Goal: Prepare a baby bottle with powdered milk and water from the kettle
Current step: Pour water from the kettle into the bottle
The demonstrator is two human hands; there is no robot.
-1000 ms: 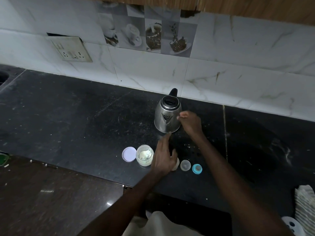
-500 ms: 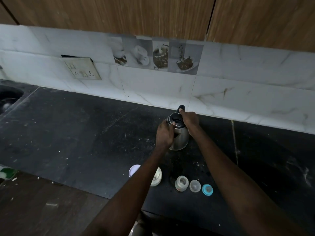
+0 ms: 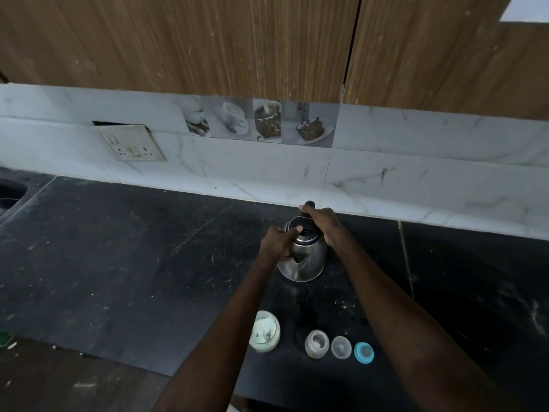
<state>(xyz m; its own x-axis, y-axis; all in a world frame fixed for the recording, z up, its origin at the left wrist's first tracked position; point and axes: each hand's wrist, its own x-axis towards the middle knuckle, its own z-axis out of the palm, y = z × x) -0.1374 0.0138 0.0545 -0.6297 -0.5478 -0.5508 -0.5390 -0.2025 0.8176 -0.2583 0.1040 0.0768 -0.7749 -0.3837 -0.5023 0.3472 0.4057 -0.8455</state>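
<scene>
Your left hand (image 3: 277,243) thumb now tops the lid (image 3: 306,233), grip pinching steel kettle (image 3: 309,267); right hand (image 3: 323,223) stays wrapped round handle (image 3: 309,203); spout (image 3: 300,258) at 6 o'clock.

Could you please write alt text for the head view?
A person's right hand grips the steel kettle by its handle while the left hand clasps its top; a powder jar, baby bottle, clear cap and blue cap stand nearer.
</scene>
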